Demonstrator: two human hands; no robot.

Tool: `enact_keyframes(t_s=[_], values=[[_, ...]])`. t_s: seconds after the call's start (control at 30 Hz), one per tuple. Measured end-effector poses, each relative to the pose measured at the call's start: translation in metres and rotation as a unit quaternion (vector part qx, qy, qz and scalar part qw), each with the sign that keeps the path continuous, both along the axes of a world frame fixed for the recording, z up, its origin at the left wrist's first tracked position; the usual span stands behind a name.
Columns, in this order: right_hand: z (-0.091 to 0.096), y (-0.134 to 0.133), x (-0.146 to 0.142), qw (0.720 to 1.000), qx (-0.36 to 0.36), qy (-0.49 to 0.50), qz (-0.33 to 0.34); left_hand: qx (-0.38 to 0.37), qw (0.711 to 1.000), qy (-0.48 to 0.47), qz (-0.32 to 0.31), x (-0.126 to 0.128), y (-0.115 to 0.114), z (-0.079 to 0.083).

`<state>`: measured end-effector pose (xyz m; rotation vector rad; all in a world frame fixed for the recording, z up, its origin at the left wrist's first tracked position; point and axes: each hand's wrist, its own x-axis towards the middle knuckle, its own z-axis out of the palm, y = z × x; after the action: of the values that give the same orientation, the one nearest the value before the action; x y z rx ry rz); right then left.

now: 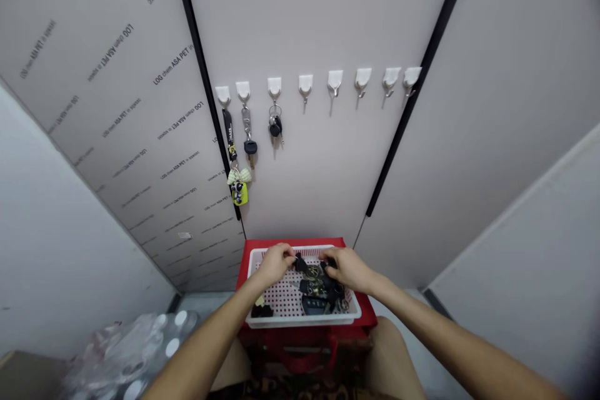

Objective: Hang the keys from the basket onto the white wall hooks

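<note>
Overall, a pale grey wall panel is seen ahead of both hands, and a film-wrapped pack of plastic bottles is located below and to the left of the left hand. A red crate is positioned beneath the hands, with a white perforated plastic basket seated on it. A row of eight white adhesive hooks is mounted on the panel, ahead of the hands. Three hooks at the left end are loaded: a black lanyard with a yellow fob, a single black-headed key and a small key bunch. A pile of keys and black fobs is held in the basket directly under the hands. The left hand is nearly closed, its fingertips pinched on a black key strap at the top of the pile. The right hand is partly curled over the pile, and whether anything is gripped by it cannot be determined. A black key fob is left in the basket, below the left hand
</note>
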<state>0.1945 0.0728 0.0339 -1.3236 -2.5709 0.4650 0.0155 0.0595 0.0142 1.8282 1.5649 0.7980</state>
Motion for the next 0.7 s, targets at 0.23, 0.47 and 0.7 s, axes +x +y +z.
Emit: enact_keyframes(t_s=[0.23,0.47,0.7], values=[[0.018,-0.002,-0.034,0.972,-0.018,0.234,0.024,-0.061,0.973,-0.224,0.017,-0.011,0.004,0.047],[0.034,0.006,-0.059,0.9,-0.176,0.398,0.023,-0.073,0.959,-0.271,0.044,-0.007,0.002,0.073],[0.069,0.016,-0.062,0.866,-0.227,0.446,-0.019,-0.057,0.94,-0.333,0.04,-0.006,0.009,0.095]])
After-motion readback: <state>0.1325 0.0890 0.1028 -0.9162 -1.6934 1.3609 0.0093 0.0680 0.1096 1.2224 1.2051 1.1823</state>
